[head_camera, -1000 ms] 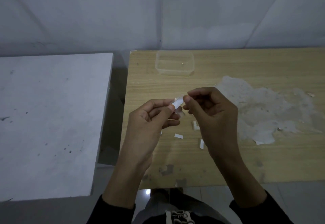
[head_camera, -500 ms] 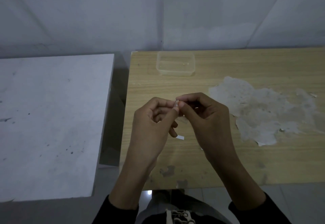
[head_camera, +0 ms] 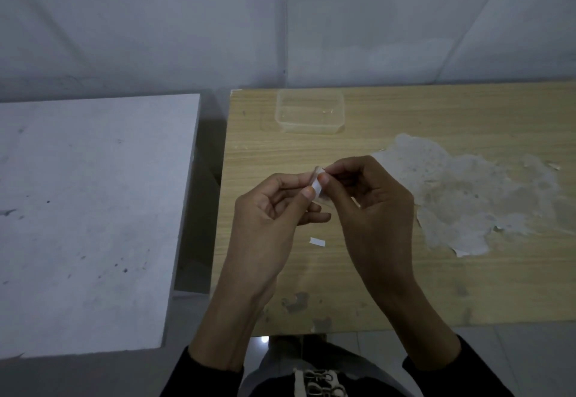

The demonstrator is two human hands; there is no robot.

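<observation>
Both hands meet above the middle of the wooden table (head_camera: 405, 287). A small white strip (head_camera: 316, 184) is pinched between them. My left hand (head_camera: 268, 212) holds its lower end between thumb and forefinger. My right hand (head_camera: 367, 200) pinches its upper end with thumb and forefinger, the other fingers curled. What the strip is made of I cannot tell. One loose white scrap (head_camera: 317, 242) lies on the table just below the hands.
A clear plastic container (head_camera: 309, 112) stands near the table's far left corner. A large patch of peeled, pale surface (head_camera: 473, 197) spreads over the table's right half. A white table (head_camera: 87, 215) stands to the left across a narrow gap. A wall rises behind.
The hands closed together on the strip, then the strip turned more upright between the fingertips. Two scraps seen on the table a second ago are now hidden under my right hand.
</observation>
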